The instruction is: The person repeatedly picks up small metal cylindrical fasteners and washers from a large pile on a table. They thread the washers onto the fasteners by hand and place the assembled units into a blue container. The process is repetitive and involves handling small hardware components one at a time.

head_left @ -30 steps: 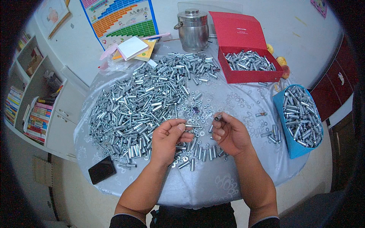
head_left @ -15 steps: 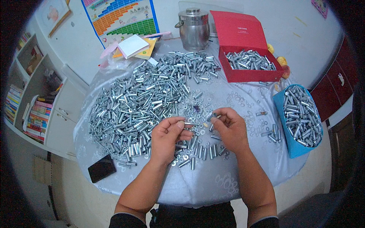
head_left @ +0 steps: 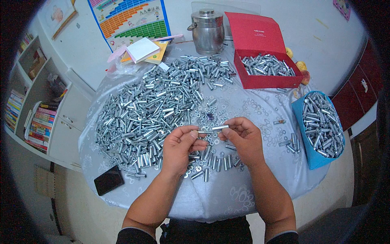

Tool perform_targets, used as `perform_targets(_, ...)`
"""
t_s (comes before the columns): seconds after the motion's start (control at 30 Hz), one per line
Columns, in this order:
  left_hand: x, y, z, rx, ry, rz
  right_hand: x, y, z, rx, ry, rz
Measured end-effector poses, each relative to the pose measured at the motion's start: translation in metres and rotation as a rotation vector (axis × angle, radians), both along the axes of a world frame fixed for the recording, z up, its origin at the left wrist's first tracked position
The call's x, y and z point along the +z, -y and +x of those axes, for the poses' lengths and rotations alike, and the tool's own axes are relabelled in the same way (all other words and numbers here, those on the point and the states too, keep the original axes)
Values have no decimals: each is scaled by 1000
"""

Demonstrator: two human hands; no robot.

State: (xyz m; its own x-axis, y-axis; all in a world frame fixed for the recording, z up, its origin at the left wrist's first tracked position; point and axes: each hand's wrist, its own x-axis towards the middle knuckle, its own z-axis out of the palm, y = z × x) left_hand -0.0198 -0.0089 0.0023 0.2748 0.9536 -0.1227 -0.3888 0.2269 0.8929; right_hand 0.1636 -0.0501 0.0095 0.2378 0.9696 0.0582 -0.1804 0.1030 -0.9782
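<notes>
Head view: the left hand [head_left: 178, 149] pinches a thin rod [head_left: 204, 132] between thumb and fingers; the right hand [head_left: 245, 141] grips a sleeve [head_left: 219, 127], its end by the rod's tip; whether they touch, I cannot tell. Both are over the table [head_left: 219, 197], between the pile [head_left: 140, 116] and the blue bin [head_left: 312, 153].

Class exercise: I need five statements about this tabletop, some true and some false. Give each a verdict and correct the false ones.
1. The left hand pinches a thin metal rod. True.
2. The right hand is empty. False: it holds a metal cylinder.
3. The red box stands open, with metal parts inside. True.
4. The flat black device lies in the blue container. False: it lies on the silvery tablecloth, at the left.
5. A lidded metal canister stands left of the red box. True.
</notes>
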Motion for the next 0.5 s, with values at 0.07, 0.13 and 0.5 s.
perform_targets(0.07, 0, -1, 0, 6, 9, -2, 2, 1, 0, -17, 7, 14)
perform_targets(0.13, 1, -1, -1, 15, 11, -5, 2, 1, 1, -27, 22, 17)
perform_targets(0.5, 3, 10, 8, -67, -148, 92, -13, 0, -12, 99, 34, 41)
